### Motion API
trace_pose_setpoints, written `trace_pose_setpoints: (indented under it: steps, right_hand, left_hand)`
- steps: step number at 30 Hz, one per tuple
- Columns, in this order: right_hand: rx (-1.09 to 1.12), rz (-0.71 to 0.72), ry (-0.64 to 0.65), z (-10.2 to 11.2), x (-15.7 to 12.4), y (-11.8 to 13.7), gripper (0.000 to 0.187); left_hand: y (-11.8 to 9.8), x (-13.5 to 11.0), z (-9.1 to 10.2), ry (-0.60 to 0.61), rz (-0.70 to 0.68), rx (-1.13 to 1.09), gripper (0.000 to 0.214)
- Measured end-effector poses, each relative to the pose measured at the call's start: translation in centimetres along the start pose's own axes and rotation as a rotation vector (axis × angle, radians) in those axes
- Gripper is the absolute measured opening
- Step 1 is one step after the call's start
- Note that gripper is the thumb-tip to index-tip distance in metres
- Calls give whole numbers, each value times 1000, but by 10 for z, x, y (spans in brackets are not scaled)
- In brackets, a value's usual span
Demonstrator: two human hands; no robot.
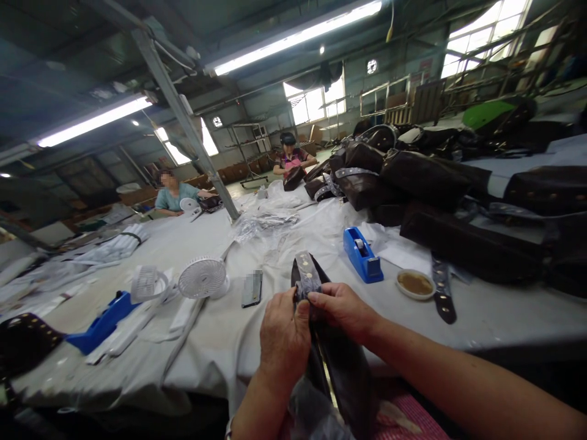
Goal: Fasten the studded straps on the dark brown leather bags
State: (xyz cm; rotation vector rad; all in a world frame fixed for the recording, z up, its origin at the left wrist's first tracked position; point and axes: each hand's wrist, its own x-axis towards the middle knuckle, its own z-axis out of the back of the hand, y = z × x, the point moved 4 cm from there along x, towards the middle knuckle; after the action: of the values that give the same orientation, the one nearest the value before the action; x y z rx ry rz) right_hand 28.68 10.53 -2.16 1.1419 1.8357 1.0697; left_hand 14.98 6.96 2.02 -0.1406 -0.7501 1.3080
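A dark brown leather bag (342, 366) with a gold zipper stands at the table's front edge, close to my body. Its studded strap (306, 269) is covered in clear plastic wrap and points away from me. My left hand (285, 330) is closed on the strap from the left, thumb on top. From the right, my right hand (343, 308) pinches the same wrapped strap, its fingertips close to my left thumb. Part of the bag is hidden behind my hands. More clear plastic (316, 409) hangs at the bag's lower left.
Right of the bag are a blue tape dispenser (363, 255), a round dish (415, 285) and piled dark bags (468, 238). Leftward lie a phone (252, 288), white fans (202, 277) and another blue dispenser (103, 321). Two people sit across the table, beyond a metal post (183, 113).
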Motion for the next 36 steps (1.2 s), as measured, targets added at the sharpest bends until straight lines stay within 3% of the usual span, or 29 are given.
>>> trace_pose_setpoints:
  steps: [5, 11, 18, 20, 26, 31, 36]
  right_hand:
    - [-82, 66, -18, -3, -2, 2, 40]
    - [-441, 257, -108, -2, -4, 8, 35]
    - [-612, 373, -143, -4, -8, 9, 35]
    - [-686, 415, -159, -6, -8, 9, 34]
    - [-905, 549, -88, -12, -16, 10, 14]
    - [-1090, 633, 26, 1, -28, 26, 16]
    - [-784, 586, -46, 35, -1, 46, 32]
  left_hand:
    - [6, -3, -1, 193, 352, -539, 43]
    - [1, 2, -10, 249, 490, -708, 41]
    - [0, 0, -18, 503, 773, -1064, 46]
    - [-4, 0, -21, 483, 781, -1095, 48]
    - [-7, -1, -30, 186, 725, -1012, 50]
    - [0, 0, -28, 245, 673, -959, 50]
    - [5, 2, -20, 263, 698, -1113, 44]
